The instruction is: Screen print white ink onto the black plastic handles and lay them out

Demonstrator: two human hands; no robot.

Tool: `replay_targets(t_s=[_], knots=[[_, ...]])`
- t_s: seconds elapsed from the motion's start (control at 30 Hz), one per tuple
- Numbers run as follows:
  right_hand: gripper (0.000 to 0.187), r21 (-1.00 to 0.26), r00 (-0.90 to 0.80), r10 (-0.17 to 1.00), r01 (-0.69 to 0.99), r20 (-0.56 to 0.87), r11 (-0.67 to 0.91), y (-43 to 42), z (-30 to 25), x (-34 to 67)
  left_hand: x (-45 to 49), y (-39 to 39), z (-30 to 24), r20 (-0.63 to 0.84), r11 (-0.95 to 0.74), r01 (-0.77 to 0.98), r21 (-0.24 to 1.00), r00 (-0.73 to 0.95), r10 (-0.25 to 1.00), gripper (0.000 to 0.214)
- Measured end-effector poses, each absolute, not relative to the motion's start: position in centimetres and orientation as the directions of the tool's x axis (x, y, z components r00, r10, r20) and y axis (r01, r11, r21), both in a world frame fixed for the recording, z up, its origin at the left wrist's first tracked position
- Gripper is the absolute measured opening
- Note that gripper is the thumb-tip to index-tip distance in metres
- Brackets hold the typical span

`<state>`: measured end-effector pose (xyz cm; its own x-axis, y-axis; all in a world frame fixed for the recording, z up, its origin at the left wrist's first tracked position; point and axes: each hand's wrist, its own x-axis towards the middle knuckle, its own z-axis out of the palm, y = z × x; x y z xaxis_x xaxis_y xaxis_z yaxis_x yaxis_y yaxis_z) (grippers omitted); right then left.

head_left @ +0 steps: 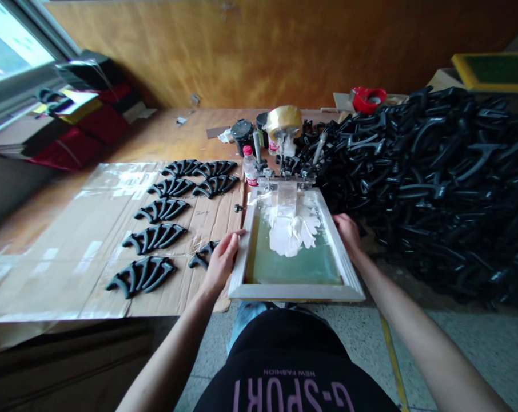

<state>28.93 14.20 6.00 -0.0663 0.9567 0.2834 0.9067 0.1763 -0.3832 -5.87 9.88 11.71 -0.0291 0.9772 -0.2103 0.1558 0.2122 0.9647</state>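
A white-framed printing screen [242, 269] with green mesh and a smear of white ink [291, 232] lies in front of me, hinged to a metal clamp [285, 180] at its far end. My left hand [222, 260] grips the frame's left rail, fingers curled over its edge. On the right rail rests my right hand [349, 232], fingers wrapped against the outer side. A single black plastic part [202, 255] lies just left of my left hand.
Rows of black curved plastic parts [156, 237] lie on taped cardboard [62, 252] to the left. A large heap of the same black parts [434, 177] fills the right. Bottles, ink jars and a tape roll [283, 119] stand behind the screen. A wooden wall [263, 46] backs the bench.
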Motion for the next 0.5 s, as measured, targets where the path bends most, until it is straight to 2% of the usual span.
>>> replay_targets(t_s=[0.07, 0.17, 0.2, 0.33, 0.4, 0.5], knots=[[0.037, -0.374, -0.017, 0.933, 0.913, 0.36, 0.161, 16.5, 7.8, 28.3, -5.9, 9.1, 8.6, -0.311, 0.306, 0.152, 0.94, 0.01, 0.95, 0.063], [0.054, -0.285, -0.183, 0.893, 0.905, 0.411, 0.316, 19.4, 10.1, 23.8, -5.7, 9.1, 5.0, -0.383, 0.37, 0.217, 0.903, 0.019, 0.923, 0.077], [0.052, -0.25, -0.272, 0.888, 0.892, 0.371, 0.378, 19.8, 10.4, 22.0, -5.7, 9.3, 4.2, -0.385, 0.371, 0.251, 0.894, 0.006, 0.923, 0.076], [0.009, -0.193, -0.495, 0.859, 0.837, 0.135, 0.512, 17.9, 9.7, 18.1, -5.9, 9.8, 2.8, -0.389, 0.371, 0.314, 0.874, -0.005, 0.921, 0.071], [0.011, -0.159, -0.6, 0.794, 0.778, 0.097, 0.608, 15.6, 9.1, 18.6, -6.1, 9.8, 2.5, -0.397, 0.377, 0.313, 0.872, 0.003, 0.918, 0.07], [0.014, -0.132, -0.784, 0.61, 0.597, 0.11, 0.791, 13.0, 9.1, 20.3, -6.3, 9.6, 2.0, -0.39, 0.367, 0.316, 0.875, 0.01, 0.921, 0.069]])
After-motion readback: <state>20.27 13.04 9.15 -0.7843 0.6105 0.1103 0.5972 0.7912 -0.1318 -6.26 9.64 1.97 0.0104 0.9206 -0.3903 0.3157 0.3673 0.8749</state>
